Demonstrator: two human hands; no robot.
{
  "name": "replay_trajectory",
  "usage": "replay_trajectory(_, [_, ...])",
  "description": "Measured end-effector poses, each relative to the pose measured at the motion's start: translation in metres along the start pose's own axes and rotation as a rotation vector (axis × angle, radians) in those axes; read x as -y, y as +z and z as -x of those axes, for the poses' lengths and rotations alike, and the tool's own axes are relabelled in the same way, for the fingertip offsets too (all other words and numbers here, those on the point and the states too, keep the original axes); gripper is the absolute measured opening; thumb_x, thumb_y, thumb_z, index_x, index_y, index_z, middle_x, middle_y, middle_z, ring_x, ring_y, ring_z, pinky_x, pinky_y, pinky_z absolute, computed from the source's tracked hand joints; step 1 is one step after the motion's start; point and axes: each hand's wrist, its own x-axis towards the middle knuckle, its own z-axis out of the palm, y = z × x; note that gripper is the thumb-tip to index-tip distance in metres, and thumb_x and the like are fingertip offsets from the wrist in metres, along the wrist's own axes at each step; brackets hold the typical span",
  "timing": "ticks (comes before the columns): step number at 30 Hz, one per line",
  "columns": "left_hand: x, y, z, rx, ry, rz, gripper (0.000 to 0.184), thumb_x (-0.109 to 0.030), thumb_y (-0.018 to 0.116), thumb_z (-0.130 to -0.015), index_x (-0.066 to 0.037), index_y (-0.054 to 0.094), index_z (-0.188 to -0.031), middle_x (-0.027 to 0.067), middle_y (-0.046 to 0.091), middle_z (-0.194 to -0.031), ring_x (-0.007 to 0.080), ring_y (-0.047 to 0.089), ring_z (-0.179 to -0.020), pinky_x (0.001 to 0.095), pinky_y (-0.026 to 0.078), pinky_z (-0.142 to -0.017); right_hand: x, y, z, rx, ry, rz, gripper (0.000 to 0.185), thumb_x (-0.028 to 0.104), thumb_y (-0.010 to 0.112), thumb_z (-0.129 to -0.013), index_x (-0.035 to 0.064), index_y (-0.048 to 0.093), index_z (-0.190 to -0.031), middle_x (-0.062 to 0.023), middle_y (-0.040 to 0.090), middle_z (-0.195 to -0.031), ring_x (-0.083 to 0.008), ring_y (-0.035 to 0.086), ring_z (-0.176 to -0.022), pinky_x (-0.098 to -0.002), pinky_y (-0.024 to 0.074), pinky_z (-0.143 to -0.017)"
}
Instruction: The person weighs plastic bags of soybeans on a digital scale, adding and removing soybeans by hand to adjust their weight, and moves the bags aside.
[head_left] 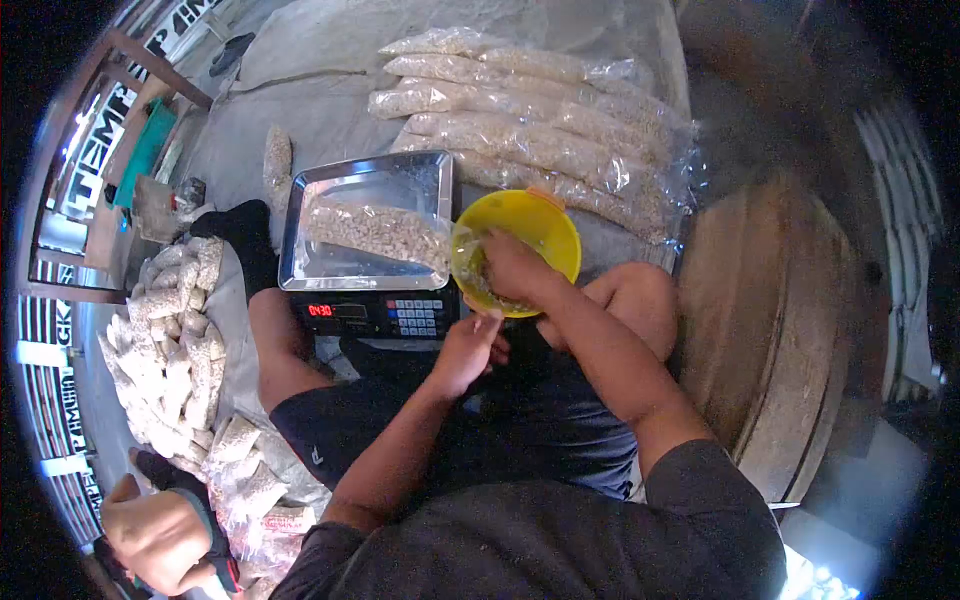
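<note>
Right fingers, hold hidden, sit in the yellow bowl; left fingers, half-spread below, seem empty. The soft-looking bag leftward wants cradling mid-length.

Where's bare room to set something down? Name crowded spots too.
The grey sheet is bare beyond the metal tray, between the lone bag and the long bags. The wooden surface beside the right knee looks bare. Crowded: around the yellow bowl, right hand inside, left hand by it; also the heaped bags.
</note>
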Motion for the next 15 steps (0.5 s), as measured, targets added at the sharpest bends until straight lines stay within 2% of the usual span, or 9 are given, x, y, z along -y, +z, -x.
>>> replay_trajectory(2, [0.007, 0.005, -0.016, -0.071, 0.008, 0.100, 0.046, -0.046, 0.050, -0.105, -0.002, 0.063, -0.101, 0.0096, 0.069, -0.079, 0.0166, 0.066, -0.067, 0.0305, 0.050, -0.058, 0.009, -0.010, -0.007, -0.048, 0.035, -0.094, 0.026, 0.009, 0.062, -0.081, -0.0052, 0.068, -0.102, -0.0296, 0.067, -0.106, -0.0457, 0.067, -0.097, -0.0524, 0.0529, -0.085])
replay_trajectory(5, [0.013, 0.017, -0.022, -0.098, 0.028, 0.167, 0.045, -0.045, 0.050, -0.106, -0.003, 0.063, -0.101, 0.0095, 0.069, -0.079, 0.0161, 0.065, -0.067, 0.0301, 0.049, -0.059, 0.019, -0.047, -0.004, 0.481, 0.069, -0.075, 0.023, 0.009, 0.062, -0.080, -0.0034, 0.071, -0.098, -0.0289, 0.068, -0.106, -0.0432, 0.067, -0.102, -0.0511, 0.0531, -0.087])
replay_trajectory(7, [0.026, 0.013, -0.030, -0.139, 0.059, 0.166, 0.044, -0.043, 0.050, -0.106, -0.002, 0.063, -0.100, 0.0093, 0.069, -0.078, 0.0159, 0.064, -0.065, 0.0303, 0.049, -0.059, 0.008, -0.047, -0.002, 0.427, 0.144, -0.033, 0.027, 0.008, 0.063, -0.079, -0.0029, 0.072, -0.101, -0.0279, 0.069, -0.107, -0.0418, 0.068, -0.099, -0.0504, 0.0535, -0.088])
replay_trajectory(9, [0.024, 0.012, -0.028, -0.124, 0.055, 0.137, 0.044, -0.042, 0.050, -0.106, -0.001, 0.063, -0.099, 0.0094, 0.069, -0.078, 0.0158, 0.064, -0.064, 0.0304, 0.049, -0.059, -0.028, -0.035, -0.009, 0.186, 0.069, 0.169, 0.028, 0.011, 0.064, -0.080, -0.0030, 0.073, -0.101, -0.0253, 0.072, -0.099, -0.0386, 0.071, -0.094, -0.0489, 0.0539, -0.088])
replay_trajectory(12, [0.018, 0.012, -0.029, -0.118, 0.060, 0.161, 0.047, -0.045, 0.049, -0.106, -0.001, 0.064, -0.097, 0.0094, 0.069, -0.078, 0.0154, 0.064, -0.063, 0.0296, 0.049, -0.059, -0.048, -0.045, -0.022, 0.233, 0.220, 0.080, 0.028, 0.013, 0.065, -0.079, -0.0032, 0.073, -0.101, -0.0254, 0.072, -0.100, -0.0389, 0.071, -0.092, -0.0481, 0.0541, -0.087])
replay_trajectory(15, [0.017, 0.009, -0.033, -0.128, 0.056, 0.130, 0.046, -0.045, 0.051, -0.105, -0.001, 0.064, -0.097, 0.0087, 0.069, -0.079, 0.0148, 0.064, -0.064, 0.0289, 0.050, -0.061, -0.047, -0.030, -0.022, 0.459, 0.149, 0.156, 0.028, 0.015, 0.066, -0.080, -0.0036, 0.073, -0.101, -0.0260, 0.071, -0.103, -0.0403, 0.070, -0.094, -0.0476, 0.0539, -0.088])
